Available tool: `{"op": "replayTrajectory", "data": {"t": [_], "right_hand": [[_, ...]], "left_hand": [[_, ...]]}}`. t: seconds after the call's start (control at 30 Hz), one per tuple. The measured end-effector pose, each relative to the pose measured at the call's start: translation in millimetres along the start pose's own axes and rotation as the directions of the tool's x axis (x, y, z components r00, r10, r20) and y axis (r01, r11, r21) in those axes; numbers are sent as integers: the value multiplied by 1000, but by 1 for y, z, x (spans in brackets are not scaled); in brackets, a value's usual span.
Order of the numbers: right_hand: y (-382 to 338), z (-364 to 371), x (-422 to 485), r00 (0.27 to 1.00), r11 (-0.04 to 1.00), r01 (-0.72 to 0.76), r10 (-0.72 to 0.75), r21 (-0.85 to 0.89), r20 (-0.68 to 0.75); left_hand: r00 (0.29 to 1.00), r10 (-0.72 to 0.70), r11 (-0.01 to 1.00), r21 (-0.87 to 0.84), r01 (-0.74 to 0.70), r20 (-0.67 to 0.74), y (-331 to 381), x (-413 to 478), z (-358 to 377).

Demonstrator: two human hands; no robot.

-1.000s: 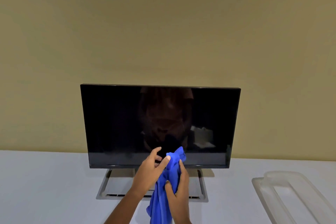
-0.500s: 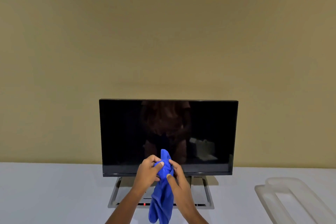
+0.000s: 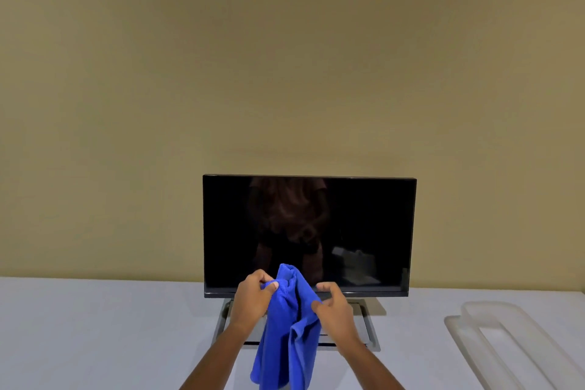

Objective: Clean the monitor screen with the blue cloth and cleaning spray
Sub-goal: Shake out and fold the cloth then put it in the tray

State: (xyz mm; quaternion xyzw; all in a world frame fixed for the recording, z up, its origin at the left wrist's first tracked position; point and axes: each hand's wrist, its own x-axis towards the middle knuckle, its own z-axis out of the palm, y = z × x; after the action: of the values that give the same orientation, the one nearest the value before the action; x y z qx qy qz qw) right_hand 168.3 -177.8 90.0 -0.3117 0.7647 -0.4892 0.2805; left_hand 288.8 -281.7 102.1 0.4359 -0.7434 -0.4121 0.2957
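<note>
One clear tray [image 3: 465, 339] and one monitor [image 3: 364, 225] sit on the tabletop [image 3: 95, 332]. The left hand [image 3: 251, 298] pinches one blue cloth [image 3: 285, 342]. The right hand [image 3: 334, 307] touches it, but I cannot tell its grip.

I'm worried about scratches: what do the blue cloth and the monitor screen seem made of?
The blue cloth looks like soft, fuzzy fabric, probably microfibre: matte nap, limp folds, a stitched edge. The monitor screen looks like smooth, glossy glass or plastic (unclear which): it shows dim mirror-like reflections.
</note>
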Motion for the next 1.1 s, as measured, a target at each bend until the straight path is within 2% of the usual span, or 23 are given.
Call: {"op": "replayTrajectory", "data": {"t": [0.07,0.2,0.3,0.43,0.53,0.67,0.73,0.83,0.9,0.97,1.03,1.1], "right_hand": [[-4,-3,1,996,995,-80,82,61,-43],[-12,-6,4,982,948,-173,187,269,-27],[-19,-2,2,983,928,-171,182,331,-1],[-25,7,-6,993,941,-109,120,320,-12],[-27,10,-10,994,945,-95,108,314,-25],[-30,13,-14,986,897,-127,159,423,-42],[-33,14,-16,978,870,-163,206,464,-42],[-37,12,-18,974,851,-185,224,492,-21],[-37,6,-22,990,937,-126,141,326,-21],[-33,-8,-27,997,996,81,-81,-41,-13],[-29,-24,-31,949,857,316,-288,-407,129],[-25,-37,-32,905,739,422,-311,-525,290]], "left_hand": [[999,22,996,90,-18,-37,-3,-7,-3],[996,67,988,141,-59,-52,-3,-17,-4],[997,76,989,126,-76,8,3,-21,-1],[984,135,991,5,-136,113,9,-24,-1],[972,154,988,-19,-153,179,12,-27,-4],[963,163,987,-49,-156,213,23,-32,-8],[941,227,965,75,-252,253,30,-34,-11],[905,348,843,341,-416,244,37,-32,-16],[902,379,825,365,-430,207,42,-29,-20],[887,409,823,333,-460,215,46,-25,-27],[861,429,818,288,-499,273,51,-22,-37],[840,439,815,253,-522,319,56,-19,-48]]}}
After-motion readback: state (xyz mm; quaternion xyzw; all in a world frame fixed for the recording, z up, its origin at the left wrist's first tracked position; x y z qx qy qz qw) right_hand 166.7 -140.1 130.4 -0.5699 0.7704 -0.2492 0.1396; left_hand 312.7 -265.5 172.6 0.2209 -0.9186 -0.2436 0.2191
